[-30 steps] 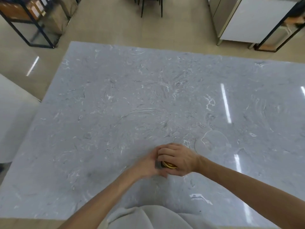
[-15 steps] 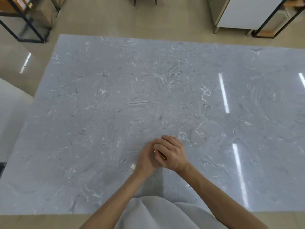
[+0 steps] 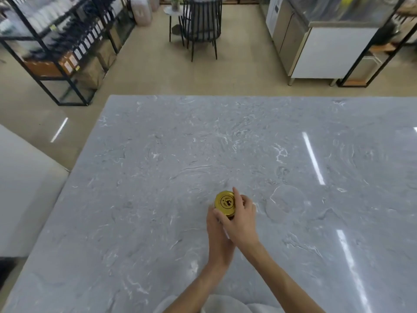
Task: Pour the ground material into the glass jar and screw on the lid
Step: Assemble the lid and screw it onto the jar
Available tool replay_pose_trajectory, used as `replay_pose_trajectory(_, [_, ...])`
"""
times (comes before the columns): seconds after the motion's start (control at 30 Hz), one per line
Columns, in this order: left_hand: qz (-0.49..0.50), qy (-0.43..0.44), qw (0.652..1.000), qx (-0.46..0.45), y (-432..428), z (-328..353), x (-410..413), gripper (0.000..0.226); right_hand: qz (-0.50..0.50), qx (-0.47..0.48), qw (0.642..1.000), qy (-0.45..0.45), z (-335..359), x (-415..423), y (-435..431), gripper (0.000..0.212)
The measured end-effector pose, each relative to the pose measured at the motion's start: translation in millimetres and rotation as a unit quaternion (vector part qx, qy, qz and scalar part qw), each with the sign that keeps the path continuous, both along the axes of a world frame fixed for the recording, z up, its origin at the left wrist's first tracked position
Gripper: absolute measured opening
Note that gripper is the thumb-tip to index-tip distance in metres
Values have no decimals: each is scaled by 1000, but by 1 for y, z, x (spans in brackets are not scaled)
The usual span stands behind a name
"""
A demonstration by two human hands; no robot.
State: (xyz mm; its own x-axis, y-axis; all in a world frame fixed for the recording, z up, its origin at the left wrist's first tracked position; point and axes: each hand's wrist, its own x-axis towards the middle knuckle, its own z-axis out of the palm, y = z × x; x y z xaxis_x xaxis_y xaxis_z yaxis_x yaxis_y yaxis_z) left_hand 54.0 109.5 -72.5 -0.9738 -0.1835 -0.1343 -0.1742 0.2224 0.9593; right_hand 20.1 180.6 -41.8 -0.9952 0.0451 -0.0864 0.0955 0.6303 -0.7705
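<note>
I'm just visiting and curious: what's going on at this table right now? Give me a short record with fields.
Surface: grey marble-patterned table
Main object: small glass jar, mostly hidden by the hands
Lid: round gold metal lid with a dark printed emblem, sitting on the jar
Left hand: wrapped around the jar body from below
Right hand: fingers on the lid's rim
Nearby: clear round glass dish, to the right, apart from the hands
Contents: not visible

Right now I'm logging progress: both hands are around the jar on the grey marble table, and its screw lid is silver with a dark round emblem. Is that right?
One detail is off: the round metal lid is gold, not silver, as the head view shows. The rest holds: left hand and right hand are around the jar on the grey marble table, and the lid has a dark round emblem.
</note>
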Motion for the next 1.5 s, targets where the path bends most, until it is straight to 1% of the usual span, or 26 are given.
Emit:
replay_pose_trajectory(0.07, [-28, -9, 999, -44, 5, -3, 29, 68, -18, -44, 999, -20, 5, -3, -1, 93])
replay_pose_trajectory(0.1, [-64, -23, 996, -63, 4, -7, 43, 78, -2, -48, 998, -31, 9, -8, 1, 90])
replay_pose_trajectory(0.13, [-101, -42, 991, -78, 1, -12, 54, 81, 41, -33, 998, -44, 13, -15, 4, 85])
replay_pose_trajectory(0.17, [-115, -60, 988, -88, -3, -16, 59, 75, 103, -11, 993, -61, 18, -24, 9, 79])
replay_pose_trajectory(0.2, [-106, -72, 988, -89, -8, -17, 58, 69, 168, 7, 983, -77, 23, -32, 14, 75])
replay_pose_trajectory(0.27, [-65, -60, 994, -65, -20, -16, 39, 71, 265, 27, 959, -98, 29, -47, 25, 79])
replay_pose_trajectory(0.33, [-56, -46, 996, -58, -32, -17, 12, 84, 279, 35, 954, -100, 29, -52, 34, 89])
replay_pose_trajectory(0.43, [-115, -70, 991, -17, -47, -21, -21, 108, 191, -1, 974, -125, 16, -34, 45, 99])
replay_pose_trajectory(0.53, [-161, -55, 984, 52, -52, -28, -35, 93, 110, -99, 976, -163, -2, -11, 45, 103])
replay_pose_trajectory(0.6, [-172, -27, 983, 56, -55, -26, -44, 80, 83, -136, 977, -141, -9, -15, 41, 94])
replay_pose_trajectory(0.67, [-187, -8, 982, 38, -59, -15, -63, 69, 86, -158, 977, -115, -7, -32, 36, 71])
replay_pose_trajectory(0.73, [-205, 2, 979, 12, -65, -2, -89, 63, 90, -158, 979, -95, -3, -55, 29, 58])
replay_pose_trajectory(0.9, [-236, -23, 971, -26, -79, 20, -149, 76, 113, -153, 980, -67, 5, -115, 14, 52])
replay_pose_trajectory(0.97, [-240, -36, 970, -14, -81, 20, -154, 79, 117, -133, 981, -77, 5, -119, 12, 58])
replay_pose_trajectory(1.0, [-245, -48, 968, 0, -81, 20, -152, 84, 119, -115, 981, -98, 5, -118, 12, 67])
replay_pose_trajectory(1.07, [-249, -82, 965, 14, -79, 21, -147, 104, 122, -81, 977, -158, 9, -111, 17, 93])
replay_pose_trajectory(1.1, [-231, -92, 969, 5, -76, 24, -142, 112, 119, -77, 976, -164, 13, -106, 23, 96])
replay_pose_trajectory(1.13, [-187, -91, 978, -22, -71, 27, -134, 111, 108, -87, 980, -143, 19, -99, 33, 92])
replay_pose_trajectory(1.17, [-122, -71, 988, -63, -66, 28, -123, 100, 85, -102, 986, -97, 27, -91, 45, 80])
replay_pose_trajectory(1.23, [10, 7, 990, -139, -50, 25, -94, 65, 1, -111, 993, 40, 41, -71, 75, 44])
replay_pose_trajectory(1.27, [36, 36, 988, -146, -40, 23, -79, 54, -61, -90, 988, 106, 44, -60, 93, 32])
replay_pose_trajectory(1.3, [28, 44, 989, -139, -28, 21, -65, 47, -130, -58, 978, 151, 45, -49, 110, 28])
replay_pose_trajectory(1.33, [-6, 30, 993, -117, -13, 19, -56, 42, -195, -22, 966, 166, 43, -41, 128, 29])
replay_pose_trajectory(1.4, [-103, -34, 993, -55, 20, 16, -47, 33, -275, 13, 956, 104, 36, -30, 158, 44])
replay_pose_trajectory(1.43, [-143, -69, 987, -14, 36, 16, -48, 37, -278, -12, 960, 40, 32, -26, 170, 53])
replay_pose_trajectory(1.5, [-182, -129, 973, 55, 65, 20, -55, 61, -244, -112, 961, -67, 27, -22, 183, 61])
